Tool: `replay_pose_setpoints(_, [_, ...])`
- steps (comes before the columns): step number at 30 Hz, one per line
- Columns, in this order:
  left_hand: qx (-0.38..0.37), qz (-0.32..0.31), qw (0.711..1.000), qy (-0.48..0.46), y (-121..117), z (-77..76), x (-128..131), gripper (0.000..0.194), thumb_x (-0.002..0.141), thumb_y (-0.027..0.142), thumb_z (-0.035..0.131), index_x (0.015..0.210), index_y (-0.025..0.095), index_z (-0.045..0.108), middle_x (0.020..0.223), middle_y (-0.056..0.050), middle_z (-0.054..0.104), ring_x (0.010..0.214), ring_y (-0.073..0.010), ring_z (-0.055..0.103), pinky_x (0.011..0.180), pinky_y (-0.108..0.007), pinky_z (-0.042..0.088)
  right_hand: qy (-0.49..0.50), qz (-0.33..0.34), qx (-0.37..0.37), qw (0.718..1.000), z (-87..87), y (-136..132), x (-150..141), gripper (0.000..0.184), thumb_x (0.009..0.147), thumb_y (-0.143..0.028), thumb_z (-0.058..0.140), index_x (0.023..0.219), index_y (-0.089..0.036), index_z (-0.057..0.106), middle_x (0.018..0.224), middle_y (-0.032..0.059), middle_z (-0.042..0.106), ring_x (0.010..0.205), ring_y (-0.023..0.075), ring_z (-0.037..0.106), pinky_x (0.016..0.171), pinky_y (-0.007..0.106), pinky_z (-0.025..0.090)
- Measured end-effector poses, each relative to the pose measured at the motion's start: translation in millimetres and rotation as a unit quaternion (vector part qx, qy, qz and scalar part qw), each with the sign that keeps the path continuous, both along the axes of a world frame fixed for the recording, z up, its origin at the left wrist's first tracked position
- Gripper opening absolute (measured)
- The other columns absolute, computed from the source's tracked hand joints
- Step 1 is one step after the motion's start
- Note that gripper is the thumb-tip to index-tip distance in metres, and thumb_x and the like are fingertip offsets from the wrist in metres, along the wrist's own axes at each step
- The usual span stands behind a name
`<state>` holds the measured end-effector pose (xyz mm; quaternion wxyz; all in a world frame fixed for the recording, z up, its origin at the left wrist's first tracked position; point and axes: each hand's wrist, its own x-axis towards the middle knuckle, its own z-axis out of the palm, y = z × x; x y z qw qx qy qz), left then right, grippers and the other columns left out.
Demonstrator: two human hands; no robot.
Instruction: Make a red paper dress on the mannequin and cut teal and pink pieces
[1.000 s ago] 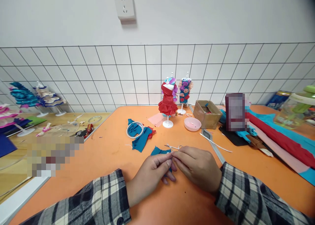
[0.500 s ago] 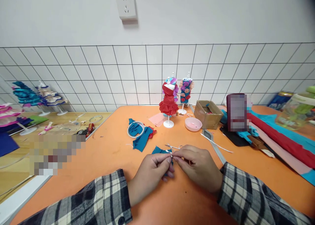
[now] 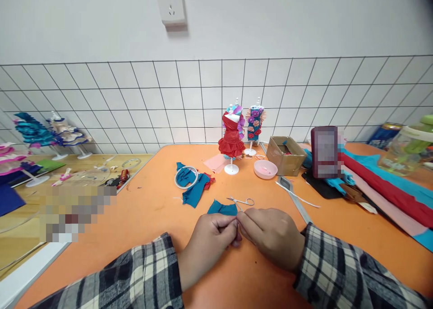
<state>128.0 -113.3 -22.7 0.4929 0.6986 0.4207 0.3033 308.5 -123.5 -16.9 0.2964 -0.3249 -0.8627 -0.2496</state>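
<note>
My left hand [image 3: 213, 237] is closed in a pinch on a small gathered piece of teal fabric [image 3: 222, 208], whose far end shows beyond the fingers. Fingertip to fingertip with it, my right hand [image 3: 272, 234] is also pinched shut; whatever lies between its fingers is too small and covered to make out. Just past the hands lie small metal scissors [image 3: 249, 201], blades pointing left. Farther off, a white ring [image 3: 177, 182] rests over more teal cloth [image 3: 195, 192], with some red fabric [image 3: 210, 181] at its edge.
A dress form in a red dress [image 3: 231, 140] stands at the back, near another with flowers [image 3: 255, 124]. A pink bowl [image 3: 265, 170], cardboard box [image 3: 287, 158] and phone [image 3: 324, 152] line the right. Fabric rolls [image 3: 389, 187] lie far right; a second table [image 3: 84, 191] adjoins left.
My right hand has turned, knuckles forward, and its fingertips have come closer against the left's. The white bit seen between the fingers is now hidden. The scissors' handles show more fully.
</note>
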Motion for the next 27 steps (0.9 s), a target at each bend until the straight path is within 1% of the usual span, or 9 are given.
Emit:
replay_pose_setpoints(2, [0.011,0.001,1.000,-0.001,0,0.1,1,0.034,0.085,0.030,0.047,0.058,0.015,0.061,0.056,0.001,0.057,0.051,-0.0097,0.046,0.051,-0.019,0.037,0.013,0.000,-0.011,1.000,-2.5,2,-1,0.029,0.098,-0.021,0.042,0.080,-0.017,0.064,0.065,0.0016,0.060,0.053,0.0130,0.050,0.052,0.032,0.028])
replay_pose_setpoints(5, [0.007,-0.003,1.000,-0.017,-1,3.4,2,0.029,0.082,0.027,0.048,0.059,0.016,0.061,0.055,0.000,0.058,0.052,-0.0106,0.048,0.052,-0.020,0.038,0.086,0.001,-0.073,0.994,-8.3,7,-3,0.025,0.095,-0.020,0.044,0.078,-0.019,0.063,0.067,0.0004,0.061,0.056,0.0113,0.052,0.053,0.028,0.031])
replay_pose_setpoints(9, [-0.002,-0.001,1.000,-0.010,-2,7.9,2,0.029,0.081,0.029,0.048,0.059,0.016,0.062,0.057,-0.001,0.060,0.053,-0.0113,0.050,0.053,-0.020,0.040,0.187,0.005,-0.177,0.966,-10.2,11,-3,0.015,0.086,-0.015,0.051,0.079,-0.020,0.063,0.069,-0.0015,0.063,0.062,0.0099,0.057,0.056,0.023,0.036])
replay_pose_setpoints(11, [-0.014,0.003,1.000,-0.009,-1,8.8,1,0.029,0.081,0.031,0.049,0.060,0.016,0.061,0.058,-0.001,0.060,0.053,-0.0111,0.050,0.054,-0.020,0.041,0.203,0.014,-0.218,0.955,-7.2,12,-1,0.013,0.086,-0.016,0.053,0.081,-0.020,0.065,0.070,-0.0019,0.064,0.062,0.0096,0.058,0.057,0.021,0.039])
replay_pose_setpoints(13, [-0.042,0.007,0.999,-0.018,0,8.5,1,0.029,0.082,0.035,0.050,0.063,0.015,0.061,0.060,-0.002,0.060,0.053,-0.0110,0.051,0.053,-0.020,0.042,0.189,0.034,-0.237,0.952,-3.1,11,2,0.016,0.090,-0.018,0.052,0.087,-0.021,0.067,0.075,-0.0010,0.067,0.067,0.0100,0.061,0.061,0.021,0.041])
replay_pose_setpoints(17, [-0.078,-0.001,0.996,-0.034,2,5.0,2,0.034,0.085,0.042,0.048,0.069,0.015,0.060,0.064,-0.003,0.061,0.055,-0.0119,0.054,0.054,-0.021,0.044,0.123,0.040,-0.205,0.970,-0.8,9,7,0.021,0.095,-0.019,0.048,0.094,-0.022,0.069,0.081,0.0001,0.070,0.071,0.0112,0.064,0.063,0.023,0.041])
replay_pose_setpoints(20, [-0.018,-0.013,1.000,-0.002,1,2.2,1,0.033,0.088,0.035,0.045,0.066,0.016,0.059,0.063,-0.002,0.060,0.056,-0.0113,0.053,0.055,-0.020,0.041,0.091,0.010,-0.156,0.984,-6.1,6,5,0.021,0.095,-0.022,0.048,0.088,-0.021,0.067,0.075,-0.0002,0.068,0.062,0.0114,0.060,0.056,0.026,0.033])
replay_pose_setpoints(23, [0.054,-0.004,0.998,0.044,0,1.2,0,0.032,0.088,0.027,0.043,0.062,0.016,0.060,0.060,0.000,0.057,0.057,-0.0110,0.050,0.057,-0.020,0.038,0.081,-0.011,-0.096,0.992,-12.4,5,1,0.026,0.095,-0.023,0.045,0.075,-0.020,0.062,0.064,-0.0008,0.061,0.052,0.0108,0.051,0.052,0.028,0.027])
replay_pose_setpoints(27, [0.085,0.010,0.994,0.068,2,1.2,0,0.030,0.083,0.024,0.046,0.058,0.016,0.060,0.054,0.002,0.050,0.055,-0.0113,0.045,0.056,-0.021,0.034,0.088,-0.011,-0.065,0.994,-16.2,7,-5,0.028,0.092,-0.019,0.043,0.066,-0.019,0.055,0.060,-0.0010,0.056,0.049,0.0102,0.044,0.052,0.028,0.024])
